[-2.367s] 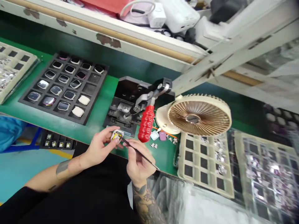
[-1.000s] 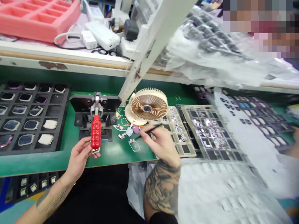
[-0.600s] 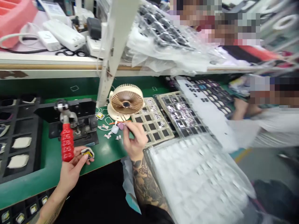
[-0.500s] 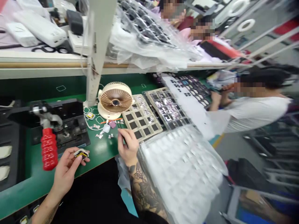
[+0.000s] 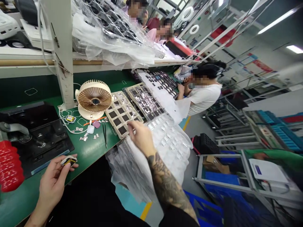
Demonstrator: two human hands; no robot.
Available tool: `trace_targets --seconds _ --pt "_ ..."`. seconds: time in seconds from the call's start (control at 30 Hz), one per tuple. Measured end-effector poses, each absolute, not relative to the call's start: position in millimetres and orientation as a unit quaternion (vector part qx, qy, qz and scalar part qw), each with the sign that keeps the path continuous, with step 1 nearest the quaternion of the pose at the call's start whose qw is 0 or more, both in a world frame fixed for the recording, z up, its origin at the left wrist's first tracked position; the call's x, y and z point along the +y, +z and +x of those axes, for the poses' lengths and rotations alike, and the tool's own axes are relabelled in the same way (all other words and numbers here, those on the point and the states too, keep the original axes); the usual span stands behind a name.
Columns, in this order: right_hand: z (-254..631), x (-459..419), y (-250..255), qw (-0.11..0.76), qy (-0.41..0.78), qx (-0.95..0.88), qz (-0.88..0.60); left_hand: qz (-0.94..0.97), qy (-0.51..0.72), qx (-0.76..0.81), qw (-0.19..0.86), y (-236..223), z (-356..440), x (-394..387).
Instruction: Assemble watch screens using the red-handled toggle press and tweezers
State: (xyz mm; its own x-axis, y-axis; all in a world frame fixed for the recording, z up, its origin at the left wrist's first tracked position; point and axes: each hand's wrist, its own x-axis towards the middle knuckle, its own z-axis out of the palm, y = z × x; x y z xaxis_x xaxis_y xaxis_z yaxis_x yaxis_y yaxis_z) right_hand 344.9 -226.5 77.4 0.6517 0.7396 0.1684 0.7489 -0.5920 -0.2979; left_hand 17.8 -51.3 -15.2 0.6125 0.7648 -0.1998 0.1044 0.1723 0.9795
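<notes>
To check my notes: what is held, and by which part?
The left hand holds a small device by its edge; the right hand, nothing visible.

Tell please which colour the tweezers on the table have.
The tweezers look black; they show best in the head view.

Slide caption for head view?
Left hand holding a small rounded white-yellow device, right hand near a cream gridded tray, slim black tweezers on the green bench.
</notes>
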Motion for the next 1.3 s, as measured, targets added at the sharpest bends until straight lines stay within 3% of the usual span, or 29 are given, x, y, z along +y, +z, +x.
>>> trace_targets --seconds 0.07,0.13,0.3,0.43,0.63,0.67,0.77,0.93,1.1,1.2,1.3 --pt "395 -226 91 0.058 0.017 -0.348 -0.936 0.600 0.253 0.364 0.665 -12 19 -53" --pt "440 -216 92 0.007 0.054 -0.310 -0.949 0.602 0.258 0.364 0.662 -14 19 -53" --pt "494 -180 65 -0.061 0.144 -0.272 -0.950 0.606 0.241 0.346 0.674 -28 16 -50" --pt "498 -164 60 -0.064 0.155 -0.274 -0.947 0.594 0.254 0.334 0.687 -29 17 -49" --pt "444 -180 89 0.043 0.027 -0.322 -0.945 0.503 0.305 0.333 0.737 -17 25 -44" --pt "426 -186 90 0.086 -0.014 -0.333 -0.939 0.487 0.309 0.327 0.748 -16 26 -42" --pt "357 -200 79 0.337 -0.128 -0.376 -0.854 0.450 0.317 0.298 0.780 -17 25 -35" --pt "243 -175 31 0.527 0.046 -0.425 -0.735 0.455 0.298 0.277 0.792 -15 16 -30" --pt "195 -127 13 0.576 0.208 -0.451 -0.649 0.660 0.270 0.333 0.617 -1 -1 -27" --pt "189 -113 18 0.548 0.240 -0.521 -0.609 0.740 0.263 0.333 0.521 9 -9 -25" --pt "190 -109 21 0.526 0.237 -0.562 -0.593 0.754 0.272 0.332 0.497 14 -11 -27"
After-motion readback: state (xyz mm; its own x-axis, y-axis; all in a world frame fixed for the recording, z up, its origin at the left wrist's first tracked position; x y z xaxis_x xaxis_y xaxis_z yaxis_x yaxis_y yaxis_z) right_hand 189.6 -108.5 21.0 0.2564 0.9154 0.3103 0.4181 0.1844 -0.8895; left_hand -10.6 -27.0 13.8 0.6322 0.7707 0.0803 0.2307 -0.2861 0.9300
